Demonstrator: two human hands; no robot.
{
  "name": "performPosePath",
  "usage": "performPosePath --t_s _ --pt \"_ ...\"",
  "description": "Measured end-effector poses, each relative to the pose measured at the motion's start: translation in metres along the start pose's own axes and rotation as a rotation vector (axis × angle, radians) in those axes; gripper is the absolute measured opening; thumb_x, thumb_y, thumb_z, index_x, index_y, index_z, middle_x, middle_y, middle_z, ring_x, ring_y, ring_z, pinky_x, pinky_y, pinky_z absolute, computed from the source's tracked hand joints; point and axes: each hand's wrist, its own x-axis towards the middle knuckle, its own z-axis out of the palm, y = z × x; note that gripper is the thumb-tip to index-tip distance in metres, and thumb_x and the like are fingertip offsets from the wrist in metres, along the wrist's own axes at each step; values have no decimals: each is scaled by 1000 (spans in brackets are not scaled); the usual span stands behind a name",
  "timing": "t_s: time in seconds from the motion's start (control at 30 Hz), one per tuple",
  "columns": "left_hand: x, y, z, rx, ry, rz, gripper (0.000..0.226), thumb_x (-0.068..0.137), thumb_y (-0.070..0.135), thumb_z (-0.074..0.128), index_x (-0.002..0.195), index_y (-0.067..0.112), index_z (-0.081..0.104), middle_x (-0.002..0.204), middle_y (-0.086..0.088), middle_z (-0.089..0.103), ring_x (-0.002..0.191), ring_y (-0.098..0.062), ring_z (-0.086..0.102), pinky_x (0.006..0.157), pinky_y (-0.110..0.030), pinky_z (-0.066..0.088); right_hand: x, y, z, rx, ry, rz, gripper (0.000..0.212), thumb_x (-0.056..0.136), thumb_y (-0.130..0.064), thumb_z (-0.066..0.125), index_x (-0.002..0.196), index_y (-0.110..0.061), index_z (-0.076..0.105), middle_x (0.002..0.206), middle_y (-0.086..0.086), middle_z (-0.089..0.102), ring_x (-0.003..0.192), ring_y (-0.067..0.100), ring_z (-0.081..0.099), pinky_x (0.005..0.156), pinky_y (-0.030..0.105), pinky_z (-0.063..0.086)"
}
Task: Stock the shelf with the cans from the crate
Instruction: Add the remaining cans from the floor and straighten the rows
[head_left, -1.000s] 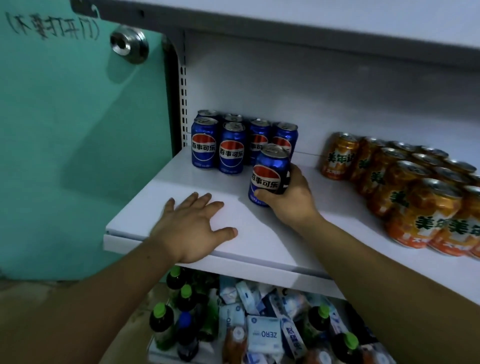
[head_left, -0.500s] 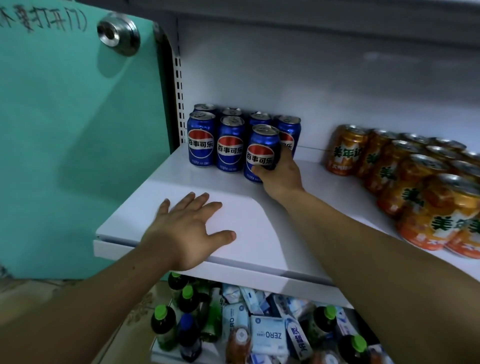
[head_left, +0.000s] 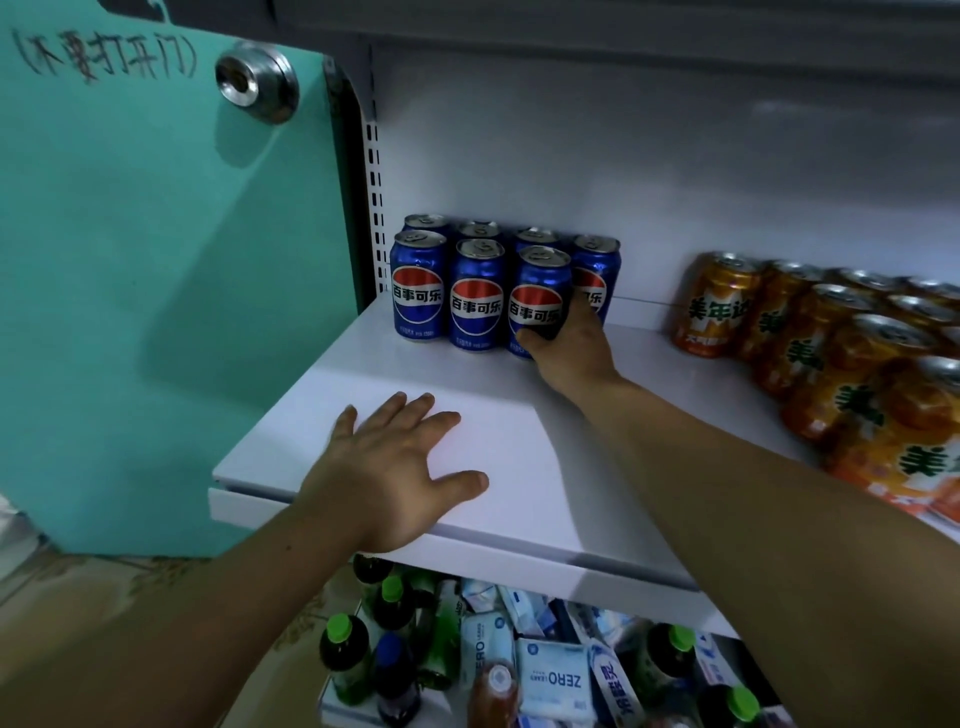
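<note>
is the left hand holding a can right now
No, the left hand lies flat with fingers spread on the white shelf, holding nothing; only the right hand grips a blue can.

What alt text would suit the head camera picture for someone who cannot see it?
A right hand grips a blue cola can standing beside other blue cans on a white shelf; the left hand rests flat near the shelf's front edge. Orange cans stand to the right.

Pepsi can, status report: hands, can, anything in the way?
Right hand grips Pepsi can, upright, third in front row. Left hand flat on shelf. Mirinda cans clear, to the right.
</note>
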Motion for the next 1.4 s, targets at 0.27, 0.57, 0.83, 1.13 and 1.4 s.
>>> performPosePath --t_s 0.27,0.57,0.83,1.13,1.4 --pt "-2 1 -4 -29 -26 32 75 86 73 27 150 37 11 161 8 2 147 -13 -2 118 -50 -2 -57 -24 -64 -372 -198 86 68 90 -47 60 145 -17 33 148 7 40 128 26 45 90 26 37" --pt "-12 70 -23 -340 -116 197 79 80 62 58 146 26 33 157 1 24 139 -19 32 111 -42 33 -175 -40 -192 -641 -13 150 57 92 -48 56 138 -16 45 134 12 53 117 28 52 85 30 42" --pt "-92 251 -8 -333 -185 729 71 84 49 63 144 22 37 151 1 35 134 -19 39 107 -29 33 -287 -10 -294 -736 177 367 55 93 -46 56 141 -21 43 141 8 50 121 28 50 92 33 41" --pt "-160 394 79 -157 -476 986 74 89 49 57 150 21 26 156 -2 25 138 -23 33 109 -36 35 -431 99 -390 -784 250 778 68 86 -60 55 139 -19 45 139 9 51 122 29 50 97 38 45" --pt "-198 444 236 -18 -858 911 73 85 46 64 146 18 34 148 -1 39 130 -20 43 102 -25 38 -553 234 -371 -573 122 1133 66 93 -52 53 145 -15 36 145 10 44 125 29 48 99 35 43"
